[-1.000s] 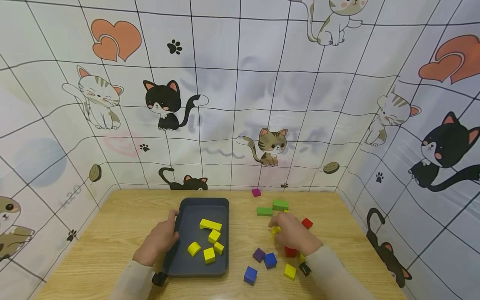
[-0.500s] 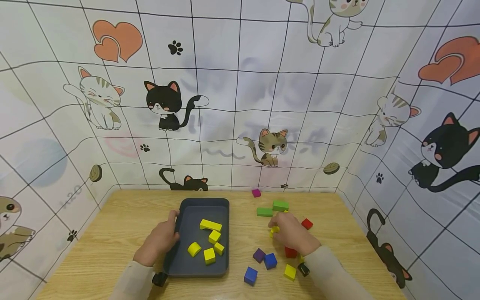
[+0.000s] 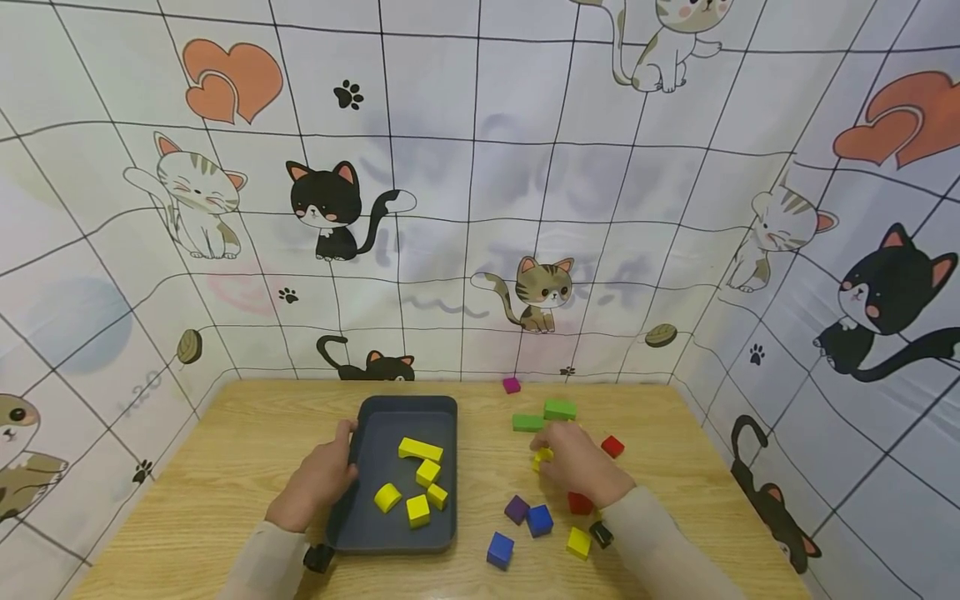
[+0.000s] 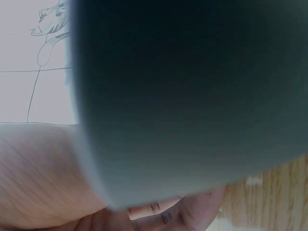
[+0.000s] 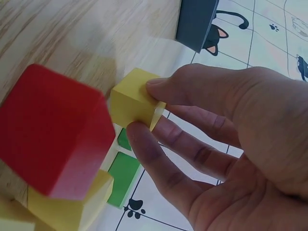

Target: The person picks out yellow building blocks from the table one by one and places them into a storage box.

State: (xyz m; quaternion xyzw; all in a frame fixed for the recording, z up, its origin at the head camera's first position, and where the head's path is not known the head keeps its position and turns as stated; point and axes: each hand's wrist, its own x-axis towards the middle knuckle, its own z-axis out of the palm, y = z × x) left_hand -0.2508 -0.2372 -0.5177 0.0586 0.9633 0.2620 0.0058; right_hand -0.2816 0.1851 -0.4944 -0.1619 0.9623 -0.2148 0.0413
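Observation:
A dark grey tray [image 3: 375, 533] lies left of centre on the table, with several yellow blocks [image 3: 418, 511] inside, one of them a long notched piece [image 3: 421, 449]. My left hand [image 3: 318, 479] grips the tray's left rim; in the left wrist view a blurred sleeve [image 4: 192, 106] covers most of it. To the right of the tray, my right hand [image 3: 581, 462] pinches a yellow block [image 5: 132, 98] between thumb and fingertips. Close by in the right wrist view are a red block [image 5: 53, 130] and green blocks [image 5: 122, 178].
Blue blocks [image 3: 539, 521], a purple block [image 3: 517, 509], a loose yellow block [image 3: 578, 542] and red blocks [image 3: 612, 447] lie around my right hand. Farther back are a green block [image 3: 559, 409] and a magenta one [image 3: 512, 386]. A cat-print cloth [image 3: 427, 250] hangs behind the table.
My right hand has shifted slightly left with the yellow block between its fingers. My left hand and the tray look unmoved.

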